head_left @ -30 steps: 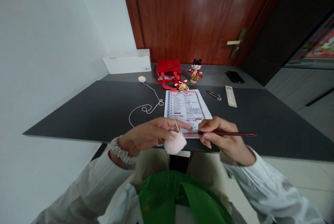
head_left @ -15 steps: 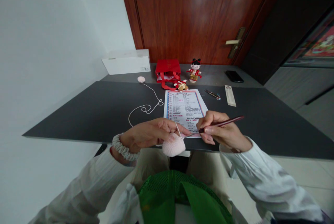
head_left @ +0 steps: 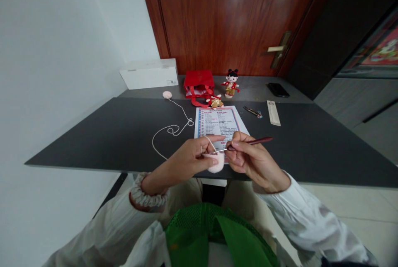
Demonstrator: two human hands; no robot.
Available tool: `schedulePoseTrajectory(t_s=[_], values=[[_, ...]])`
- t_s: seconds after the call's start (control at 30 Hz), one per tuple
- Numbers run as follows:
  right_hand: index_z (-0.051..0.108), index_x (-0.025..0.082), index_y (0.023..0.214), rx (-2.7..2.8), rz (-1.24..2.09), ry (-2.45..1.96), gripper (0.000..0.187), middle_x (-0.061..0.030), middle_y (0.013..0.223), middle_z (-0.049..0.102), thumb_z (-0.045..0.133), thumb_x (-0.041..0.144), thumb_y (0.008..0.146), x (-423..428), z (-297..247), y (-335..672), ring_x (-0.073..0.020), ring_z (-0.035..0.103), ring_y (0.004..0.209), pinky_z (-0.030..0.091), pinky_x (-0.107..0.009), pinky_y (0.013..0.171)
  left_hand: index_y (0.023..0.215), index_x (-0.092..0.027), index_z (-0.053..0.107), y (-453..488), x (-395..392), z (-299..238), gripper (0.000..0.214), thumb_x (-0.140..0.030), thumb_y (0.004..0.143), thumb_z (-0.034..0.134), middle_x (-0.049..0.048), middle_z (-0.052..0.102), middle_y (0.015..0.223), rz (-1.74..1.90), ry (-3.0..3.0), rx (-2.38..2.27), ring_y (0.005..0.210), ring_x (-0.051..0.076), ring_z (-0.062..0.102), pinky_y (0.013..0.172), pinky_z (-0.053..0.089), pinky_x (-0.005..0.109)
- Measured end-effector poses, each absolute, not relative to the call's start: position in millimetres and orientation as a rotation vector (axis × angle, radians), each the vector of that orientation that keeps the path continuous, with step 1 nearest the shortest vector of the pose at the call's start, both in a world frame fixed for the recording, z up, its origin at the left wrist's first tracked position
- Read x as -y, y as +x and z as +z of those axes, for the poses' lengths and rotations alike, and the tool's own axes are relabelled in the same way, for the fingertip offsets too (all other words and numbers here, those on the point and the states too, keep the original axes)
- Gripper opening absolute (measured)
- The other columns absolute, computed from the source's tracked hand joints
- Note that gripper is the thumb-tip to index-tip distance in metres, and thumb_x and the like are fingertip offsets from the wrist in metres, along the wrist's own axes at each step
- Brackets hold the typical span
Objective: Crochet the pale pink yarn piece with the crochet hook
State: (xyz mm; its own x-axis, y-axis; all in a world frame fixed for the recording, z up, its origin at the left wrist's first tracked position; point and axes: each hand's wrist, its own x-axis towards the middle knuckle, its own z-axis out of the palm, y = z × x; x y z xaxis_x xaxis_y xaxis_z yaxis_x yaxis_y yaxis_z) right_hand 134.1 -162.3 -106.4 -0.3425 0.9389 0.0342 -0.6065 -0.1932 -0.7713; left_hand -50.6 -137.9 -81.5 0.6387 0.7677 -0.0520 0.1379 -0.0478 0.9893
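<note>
My left hand (head_left: 189,157) is closed on a small pale pink crocheted piece (head_left: 216,163), with the yarn running over its forefinger. My right hand (head_left: 245,157) pinches a dark red crochet hook (head_left: 253,141), whose metal tip points left into the piece. Both hands hover above the near edge of the dark table (head_left: 108,134). The pale yarn strand (head_left: 171,129) loops across the table to a little pink yarn ball (head_left: 167,94). A printed pattern sheet (head_left: 219,122) lies just beyond my hands.
At the back stand a white box (head_left: 149,73), a red gift bag (head_left: 199,82), a crocheted doll (head_left: 231,82) and a smaller figure (head_left: 214,102). Scissors (head_left: 253,112), a ruler (head_left: 273,112) and a black phone (head_left: 277,89) lie to the right. A brown door (head_left: 224,18) stands behind.
Both hands rose and drew together. The hook swung from level to tilted, and its tip now enters the pink piece, which sits higher against my left fingers.
</note>
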Motion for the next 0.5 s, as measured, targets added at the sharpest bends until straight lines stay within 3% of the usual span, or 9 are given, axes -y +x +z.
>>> schedulePoseTrajectory(t_s=[0.1,0.33,0.5], values=[[0.050,0.018,0.068,0.826,1.713,-0.566,0.019,0.0045,0.054,0.058,0.065,0.020,0.080,164,-108,129,-0.0040,0.040,0.040,0.031,-0.013,0.036,0.127,-0.015,0.052,-48,139,-80,0.055,-0.017,0.074,0.066,-0.0027,0.055,0.073,0.594,1.513,-0.762,0.073,0.013,0.055,0.069,0.041,0.027],[0.053,0.018,0.070,0.953,1.591,-0.515,0.018,0.0030,0.056,0.062,0.065,0.023,0.082,169,-118,124,-0.0066,0.047,0.042,0.037,-0.018,0.040,0.130,-0.015,0.050,-48,141,-81,0.060,-0.017,0.073,0.068,-0.0003,0.060,0.077,0.590,1.421,-0.729,0.079,0.016,0.058,0.074,0.042,0.029],[0.053,0.018,0.068,0.962,1.519,-0.554,0.020,0.0038,0.054,0.061,0.067,0.025,0.081,171,-120,121,-0.0071,0.048,0.043,0.039,-0.019,0.042,0.148,-0.019,0.021,-47,142,-83,0.089,-0.012,0.072,0.067,-0.0008,0.062,0.080,0.620,1.381,-0.708,0.077,0.015,0.059,0.072,0.041,0.028]])
